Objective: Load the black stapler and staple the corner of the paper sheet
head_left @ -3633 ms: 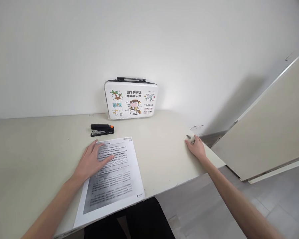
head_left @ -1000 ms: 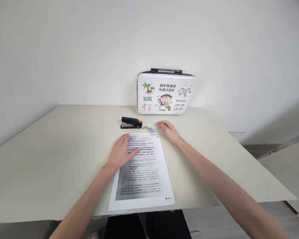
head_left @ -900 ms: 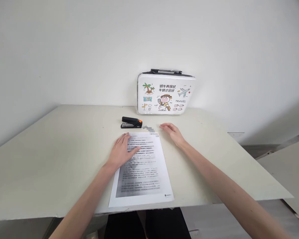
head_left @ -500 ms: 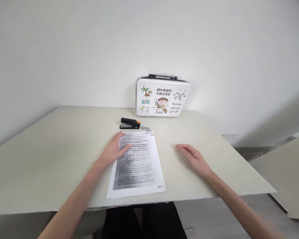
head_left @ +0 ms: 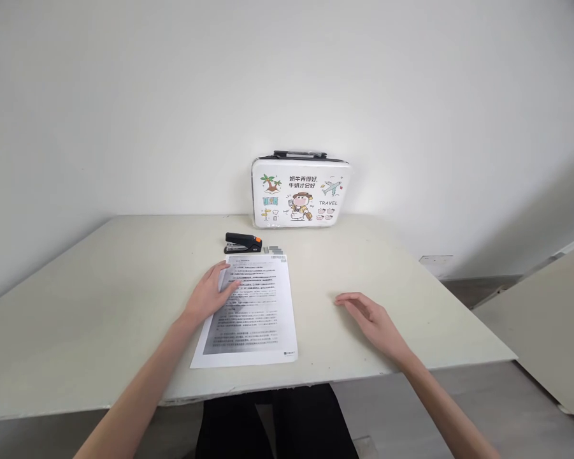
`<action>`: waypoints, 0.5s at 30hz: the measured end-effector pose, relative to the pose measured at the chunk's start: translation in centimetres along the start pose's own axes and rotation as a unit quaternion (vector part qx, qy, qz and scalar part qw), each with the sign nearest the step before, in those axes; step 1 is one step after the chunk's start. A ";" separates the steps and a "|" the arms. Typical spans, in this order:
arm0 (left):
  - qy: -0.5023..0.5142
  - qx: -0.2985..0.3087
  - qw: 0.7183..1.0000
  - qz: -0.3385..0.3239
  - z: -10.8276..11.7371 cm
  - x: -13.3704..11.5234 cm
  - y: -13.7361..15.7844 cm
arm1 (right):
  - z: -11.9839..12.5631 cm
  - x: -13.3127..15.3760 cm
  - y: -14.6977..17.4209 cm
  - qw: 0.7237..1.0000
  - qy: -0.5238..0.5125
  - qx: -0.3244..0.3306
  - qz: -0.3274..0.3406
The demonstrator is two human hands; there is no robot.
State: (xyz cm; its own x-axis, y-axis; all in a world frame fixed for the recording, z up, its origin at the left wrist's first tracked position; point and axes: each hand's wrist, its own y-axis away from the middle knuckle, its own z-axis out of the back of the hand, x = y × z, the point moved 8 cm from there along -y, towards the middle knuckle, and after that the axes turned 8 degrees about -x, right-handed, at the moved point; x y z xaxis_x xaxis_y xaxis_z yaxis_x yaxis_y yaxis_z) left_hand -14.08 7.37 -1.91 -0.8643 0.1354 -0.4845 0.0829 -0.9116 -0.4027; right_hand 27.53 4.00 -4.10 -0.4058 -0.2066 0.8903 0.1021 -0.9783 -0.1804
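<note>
My left hand [head_left: 213, 293] lies on the left edge of a printed sheet of paper [head_left: 251, 312], its fingers and thumb spread apart. The sheet rests flat near the table's front edge. To the right of the paper, my right hand [head_left: 367, 319] is at the tabletop with nothing in it; its fingers are stretched out. Just beyond the top of the sheet is a black stapler [head_left: 243, 243] with an orange button. Beside the stapler, several strips of staples [head_left: 274, 250] lie by the sheet's upper edge.
A white case [head_left: 301, 193] with cartoon prints and a black handle stands upright against the wall at the back of the table [head_left: 109, 306]. A pale panel [head_left: 549, 331] stands off the table's right side. My legs are under the front edge.
The view has shifted a little, so the case, stapler and paper appear further left. My left hand stays on the sheet. My right hand sits slightly farther from the paper.
</note>
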 end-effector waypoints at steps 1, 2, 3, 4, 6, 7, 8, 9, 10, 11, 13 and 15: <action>0.004 0.003 1.000 -0.003 0.1 0.0 0.2 | 0.0 0.1 0.1 1.000 0.001 0.001 0.002; 0.007 0.008 1.000 -0.005 0.2 0.0 0.5 | 0.0 0.1 0.1 1.000 0.001 0.001 0.005; 0.006 0.014 1.000 -0.011 0.4 -0.1 0.9 | 0.0 0.3 0.1 1.000 0.001 0.000 0.009; 0.001 0.023 1.000 -0.021 0.6 -0.2 1.4 | 0.0 0.4 0.2 1.000 0.001 -0.001 0.012; -0.021 0.049 0.997 -0.054 1.1 -0.7 2.6 | 0.0 0.6 0.1 1.000 0.001 -0.005 0.016; -0.034 0.064 0.995 -0.073 1.3 -1.0 3.2 | 0.1 0.7 0.1 1.000 0.001 -0.007 0.018; -0.046 0.080 0.992 -0.090 1.5 -1.3 3.9 | 0.1 0.8 0.1 1.000 0.001 -0.008 0.020; -0.055 0.096 0.988 -0.103 1.6 -1.5 4.6 | 0.1 0.8 0.1 1.000 0.000 -0.010 0.022; -0.062 0.110 0.985 -0.115 1.8 -1.8 5.2 | 0.1 0.8 0.0 1.000 -0.001 -0.011 0.024; -0.067 0.123 0.982 -0.128 1.9 -2.1 5.8 | 0.1 0.8 0.0 1.000 -0.001 -0.011 0.026; -0.077 0.143 0.975 -0.152 1.9 -2.7 6.6 | 0.0 0.7 0.0 1.000 0.000 -0.011 0.029; -0.089 0.157 0.969 -0.170 1.8 -3.3 7.0 | 0.0 0.6 0.0 0.999 0.001 -0.012 0.033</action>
State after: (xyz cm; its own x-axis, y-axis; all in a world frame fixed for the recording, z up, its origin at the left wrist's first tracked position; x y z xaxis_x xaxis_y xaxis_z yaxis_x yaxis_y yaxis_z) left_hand -11.59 -0.14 -1.72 -0.8894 0.4051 -0.2117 -0.3529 -0.9030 -0.2450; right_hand 27.27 3.84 -3.58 -0.4006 -0.2699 0.8756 0.1057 -0.9629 -0.2484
